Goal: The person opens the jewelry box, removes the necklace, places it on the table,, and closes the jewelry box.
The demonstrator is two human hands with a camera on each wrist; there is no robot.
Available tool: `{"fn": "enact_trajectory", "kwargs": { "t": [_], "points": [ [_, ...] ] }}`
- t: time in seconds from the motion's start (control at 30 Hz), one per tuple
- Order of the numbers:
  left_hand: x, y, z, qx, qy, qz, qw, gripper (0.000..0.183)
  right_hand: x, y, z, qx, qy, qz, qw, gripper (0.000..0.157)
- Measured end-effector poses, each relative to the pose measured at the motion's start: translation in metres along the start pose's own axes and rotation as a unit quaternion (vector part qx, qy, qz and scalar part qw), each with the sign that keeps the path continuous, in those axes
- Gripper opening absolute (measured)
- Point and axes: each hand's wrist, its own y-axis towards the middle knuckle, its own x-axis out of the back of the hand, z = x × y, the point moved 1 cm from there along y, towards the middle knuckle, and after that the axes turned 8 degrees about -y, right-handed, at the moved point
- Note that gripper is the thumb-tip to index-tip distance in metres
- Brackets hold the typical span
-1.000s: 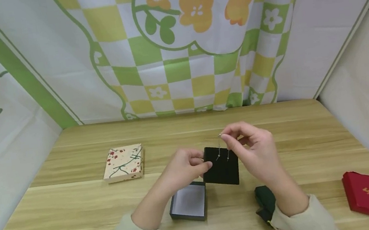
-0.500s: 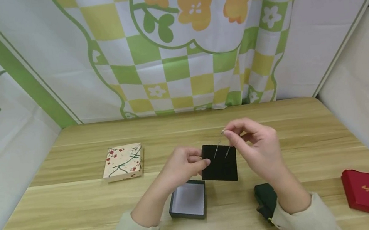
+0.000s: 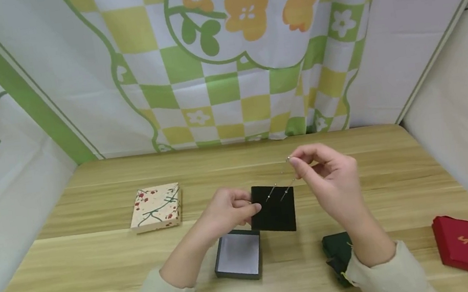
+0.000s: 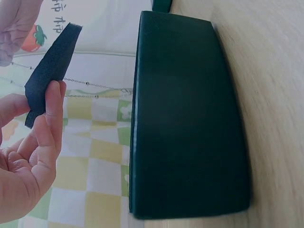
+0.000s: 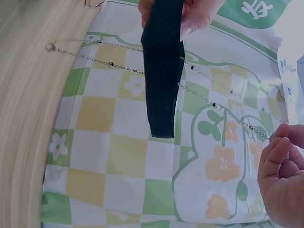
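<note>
Right hand (image 3: 332, 180) has shifted rightward, pinching the chain (image 5: 214, 105); left hand (image 3: 228, 211) grips black pad (image 3: 273, 215).

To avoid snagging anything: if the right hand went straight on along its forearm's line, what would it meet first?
The right hand would probably meet the checkered curtain first; the way above the wooden tabletop looks free, though depth is unclear.

The bare right hand (image 3: 331, 177) is higher, farther from the square black fabric-like card (image 3: 272, 214), more thin silver beaded chain (image 5: 214, 105) stretching between.
</note>
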Motion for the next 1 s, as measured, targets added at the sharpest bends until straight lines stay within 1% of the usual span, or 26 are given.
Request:
{"fn": "enact_trajectory", "kwargs": {
  "t": [0.07,0.13,0.27,0.3,0.37,0.47,0.53,0.6,0.77,0.83,1.0],
  "points": [
    [0.0014,-0.0011,-0.0001,-0.002,0.000,0.003,1.0000,0.015,-0.0004,0.0020,0.0009,0.004,-0.001,0.003,1.000,0.001],
    [0.0026,-0.0024,-0.0003,-0.001,-0.007,0.005,1.0000,0.014,-0.0012,0.0036,0.0018,0.009,0.001,0.002,1.000,0.002],
    [0.0040,-0.0047,0.0005,0.004,-0.015,-0.002,0.9999,0.016,-0.0019,0.0054,0.0032,0.013,0.010,0.000,1.000,0.005],
    [0.0041,-0.0052,0.0006,0.006,-0.014,-0.004,0.9999,0.018,-0.0019,0.0055,0.0035,0.012,0.010,-0.001,1.000,0.004],
    [0.0039,-0.0066,0.0008,0.005,-0.008,-0.009,0.9999,0.014,-0.0015,0.0055,0.0036,0.009,0.010,-0.002,1.000,0.004],
    [0.0030,-0.0082,0.0004,0.000,0.007,-0.001,1.0000,0.021,-0.0013,0.0054,0.0037,0.005,0.007,-0.002,1.000,0.003],
    [0.0024,-0.0091,0.0004,-0.007,0.014,0.003,0.9999,0.021,-0.0013,0.0056,0.0035,0.005,0.004,-0.001,1.000,0.002],
    [0.0020,-0.0093,0.0006,-0.009,0.015,0.008,0.9998,0.030,-0.0014,0.0059,0.0031,0.006,0.004,-0.001,1.000,0.002],
    [0.0023,-0.0086,0.0021,-0.005,0.010,0.004,0.9999,0.030,-0.0006,0.0075,0.0024,0.009,0.011,-0.008,1.000,0.005],
    [0.0025,-0.0080,0.0025,-0.001,0.007,0.001,1.0000,0.027,-0.0005,0.0080,0.0023,0.009,0.013,-0.011,1.000,0.006],
    [0.0036,-0.0079,0.0033,0.009,-0.003,-0.010,0.9999,0.012,-0.0009,0.0077,0.0015,0.009,0.011,-0.019,1.000,0.006]
  ]
}}
